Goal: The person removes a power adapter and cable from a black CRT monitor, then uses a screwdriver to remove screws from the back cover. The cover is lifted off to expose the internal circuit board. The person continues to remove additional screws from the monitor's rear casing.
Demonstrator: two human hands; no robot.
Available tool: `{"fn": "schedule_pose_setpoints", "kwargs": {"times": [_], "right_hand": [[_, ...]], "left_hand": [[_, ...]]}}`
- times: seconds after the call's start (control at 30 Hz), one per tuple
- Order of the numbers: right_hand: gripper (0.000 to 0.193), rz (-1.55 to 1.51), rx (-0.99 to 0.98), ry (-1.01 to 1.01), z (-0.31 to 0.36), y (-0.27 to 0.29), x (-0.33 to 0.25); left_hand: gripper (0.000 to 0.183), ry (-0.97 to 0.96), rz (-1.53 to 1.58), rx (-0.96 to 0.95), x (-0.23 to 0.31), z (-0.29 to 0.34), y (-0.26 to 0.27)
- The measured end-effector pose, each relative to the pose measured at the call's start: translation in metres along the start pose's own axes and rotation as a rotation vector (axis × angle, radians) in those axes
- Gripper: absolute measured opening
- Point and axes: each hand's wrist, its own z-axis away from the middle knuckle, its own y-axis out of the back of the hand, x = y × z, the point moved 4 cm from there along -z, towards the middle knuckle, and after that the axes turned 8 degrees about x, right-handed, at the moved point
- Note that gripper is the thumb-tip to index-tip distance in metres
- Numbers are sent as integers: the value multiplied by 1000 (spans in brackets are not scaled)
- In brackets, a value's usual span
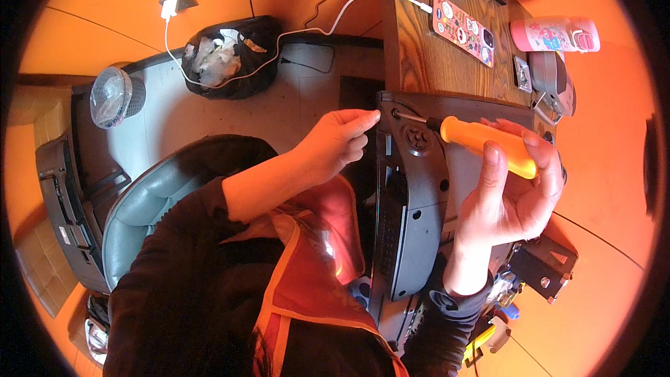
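A black plastic housing (426,188) with screw holes and a round vented patch lies on the wooden desk, along its near side. My right hand (513,199) is wrapped round the yellow handle of a screwdriver (488,145). The screwdriver's shaft slants left, its tip at a round hole in the housing's far left corner. Beside that corner is my left hand (338,141), thumb and forefinger pinched together at the housing's edge. What the pinch holds, if anything, is too small to make out.
On the wooden desk (412,49) lie a sticker-covered phone (462,30) on a white cable and a pink bottle (555,33). A black-lined bin (262,73) and a mesh basket (112,98) stand on the floor. A dark green chair (150,202) is at my left.
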Motion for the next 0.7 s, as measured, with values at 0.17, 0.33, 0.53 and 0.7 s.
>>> {"fn": "schedule_pose_setpoints", "kwargs": {"times": [0.17,0.33,0.53,0.7], "right_hand": [[34,-238,-109,-89,-4,-9,4],[35,-170,-19,41,-7,-6,6],[45,-296,30,-122,-5,-2,9],[31,-396,24,-84,-7,-2,17]], "left_hand": [[11,-3,-33,-22,4,0,1],[22,-495,-404,180,28,8,4],[24,-607,-725,277,38,23,0],[24,-770,-868,166,45,33,-20]]}}
